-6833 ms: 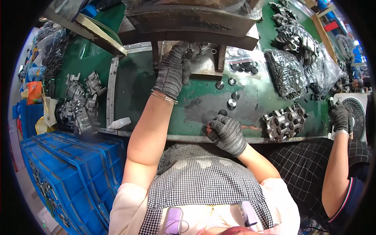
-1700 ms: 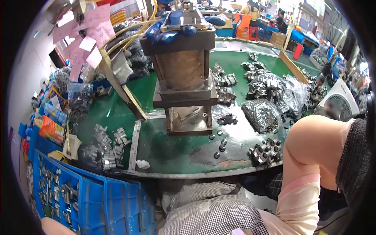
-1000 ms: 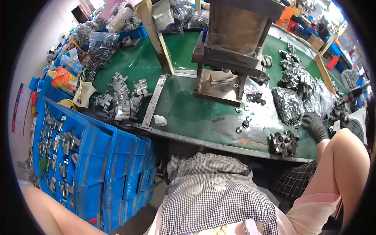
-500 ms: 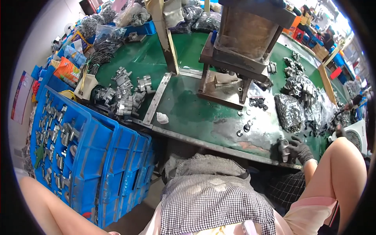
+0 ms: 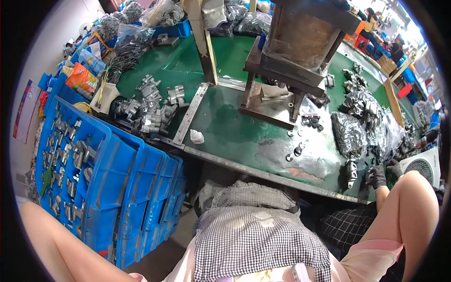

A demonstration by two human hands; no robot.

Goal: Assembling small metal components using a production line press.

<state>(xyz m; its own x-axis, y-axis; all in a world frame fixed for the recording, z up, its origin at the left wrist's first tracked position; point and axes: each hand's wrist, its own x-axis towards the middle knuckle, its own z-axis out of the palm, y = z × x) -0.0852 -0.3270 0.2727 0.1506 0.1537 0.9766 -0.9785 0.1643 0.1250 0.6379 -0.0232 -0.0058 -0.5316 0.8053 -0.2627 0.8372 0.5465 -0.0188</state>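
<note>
Green worktop (image 5: 225, 131) across the middle. On it, dark metal press (image 5: 300, 42), with grey metal block (image 5: 274, 92) and small ring (image 5: 290, 105) on its base plate. Right of press: loose group of black caps (image 5: 312, 123); several round discs (image 5: 298, 151) nearer the front edge. Heap of metal castings (image 5: 155, 108) to the left, past a metal strip (image 5: 191, 114). Blue crates (image 5: 115, 160) at lower left, metal fittings (image 5: 70, 164) inside. Left arm (image 5: 51, 244) low at left, right arm (image 5: 408, 202) bent at right; left hand and right hand both out of frame, wide, narrow or holding impossible to judge. Far right, co-worker's dark-gloved hands (image 5: 376, 178), near an upright metal cluster (image 5: 351, 173); white fan (image 5: 423, 164) beside.
</note>
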